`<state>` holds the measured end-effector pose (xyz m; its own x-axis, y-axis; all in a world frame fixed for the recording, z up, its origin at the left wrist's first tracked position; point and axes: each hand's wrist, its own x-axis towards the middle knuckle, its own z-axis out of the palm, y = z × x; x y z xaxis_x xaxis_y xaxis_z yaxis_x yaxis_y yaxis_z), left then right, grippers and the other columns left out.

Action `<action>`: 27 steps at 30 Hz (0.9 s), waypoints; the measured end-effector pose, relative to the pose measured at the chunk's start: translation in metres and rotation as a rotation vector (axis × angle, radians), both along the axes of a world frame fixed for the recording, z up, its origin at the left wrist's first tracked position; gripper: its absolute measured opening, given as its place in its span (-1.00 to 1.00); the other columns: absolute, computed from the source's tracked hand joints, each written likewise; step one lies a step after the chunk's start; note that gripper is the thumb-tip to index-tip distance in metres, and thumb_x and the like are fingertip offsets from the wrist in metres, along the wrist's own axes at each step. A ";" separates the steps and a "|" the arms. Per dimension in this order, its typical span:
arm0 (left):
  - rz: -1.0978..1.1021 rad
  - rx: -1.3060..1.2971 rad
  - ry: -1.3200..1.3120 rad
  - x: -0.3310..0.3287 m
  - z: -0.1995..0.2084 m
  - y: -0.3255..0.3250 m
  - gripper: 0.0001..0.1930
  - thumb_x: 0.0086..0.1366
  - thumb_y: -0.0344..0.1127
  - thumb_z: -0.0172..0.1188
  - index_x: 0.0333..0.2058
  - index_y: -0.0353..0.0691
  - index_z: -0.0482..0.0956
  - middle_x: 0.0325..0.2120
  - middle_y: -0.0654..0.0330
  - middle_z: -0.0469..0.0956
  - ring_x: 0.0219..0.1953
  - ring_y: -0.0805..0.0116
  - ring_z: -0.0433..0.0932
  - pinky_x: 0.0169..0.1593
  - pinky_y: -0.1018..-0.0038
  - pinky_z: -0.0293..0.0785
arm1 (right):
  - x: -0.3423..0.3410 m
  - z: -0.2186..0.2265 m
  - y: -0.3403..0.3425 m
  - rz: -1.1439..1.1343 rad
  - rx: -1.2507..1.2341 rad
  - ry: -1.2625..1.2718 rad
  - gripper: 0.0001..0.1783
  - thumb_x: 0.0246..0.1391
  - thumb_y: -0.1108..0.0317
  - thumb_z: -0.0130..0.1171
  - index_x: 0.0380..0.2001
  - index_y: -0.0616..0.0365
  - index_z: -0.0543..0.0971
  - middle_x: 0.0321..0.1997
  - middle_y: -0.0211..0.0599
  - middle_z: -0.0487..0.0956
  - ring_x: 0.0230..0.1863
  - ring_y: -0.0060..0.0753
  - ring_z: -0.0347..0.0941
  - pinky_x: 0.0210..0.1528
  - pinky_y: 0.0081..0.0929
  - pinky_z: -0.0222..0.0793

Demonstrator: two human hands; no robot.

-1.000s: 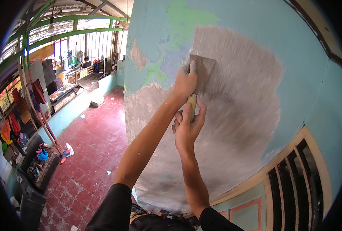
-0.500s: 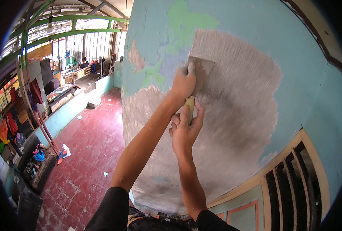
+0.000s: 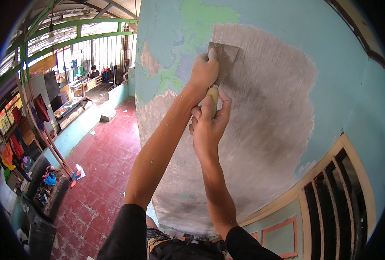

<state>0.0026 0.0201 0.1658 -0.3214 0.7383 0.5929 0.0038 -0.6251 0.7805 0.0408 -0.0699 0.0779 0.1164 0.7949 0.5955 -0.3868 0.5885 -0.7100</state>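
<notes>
A wide scraper [image 3: 228, 57] with a flat metal blade and a yellowish handle lies against the wall, its broad edge at the top. My right hand [image 3: 209, 130] is closed round the handle. Higher up, my left hand [image 3: 203, 70] grips the left side of the blade, thumb on its face and the other fingers mostly hidden. Under the blade is a rough patch of bare grey-brown plaster [image 3: 266, 99], streaked with scrape marks. Blue-green paint [image 3: 288, 21] borders it, with peeling light green paint [image 3: 199, 21] at the upper left.
At lower right stands a cream wooden frame [image 3: 303, 203] with dark bars. Left of the wall stretches a red tiled floor [image 3: 101, 173] strewn with flakes. A low wall [image 3: 82, 128], hanging clothes [image 3: 14, 147] and a bench [image 3: 71, 106] line the far left. A person [image 3: 93, 71] sits in the background.
Both hands have moved the scraper upward along the wall, closer to the top of the bare plaster. The grip of both hands stays the same. The view has shifted slightly.
</notes>
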 end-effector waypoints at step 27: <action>0.010 0.014 0.049 -0.006 0.024 0.000 -0.48 0.41 -0.08 -0.10 -0.27 -0.56 0.56 -0.41 -0.06 0.60 -0.31 0.26 0.57 -0.19 0.33 0.44 | -0.002 0.014 0.010 -0.054 0.091 -0.039 -0.61 0.32 0.24 -0.11 0.14 0.08 0.18 -0.61 -0.55 0.29 -0.63 -0.82 0.14 -0.69 -0.73 -0.02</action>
<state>-0.0039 0.0198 0.1898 -0.2992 0.7265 0.6186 0.0480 -0.6361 0.7701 0.0385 -0.0600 0.0914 0.1325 0.7305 0.6699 -0.3259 0.6704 -0.6666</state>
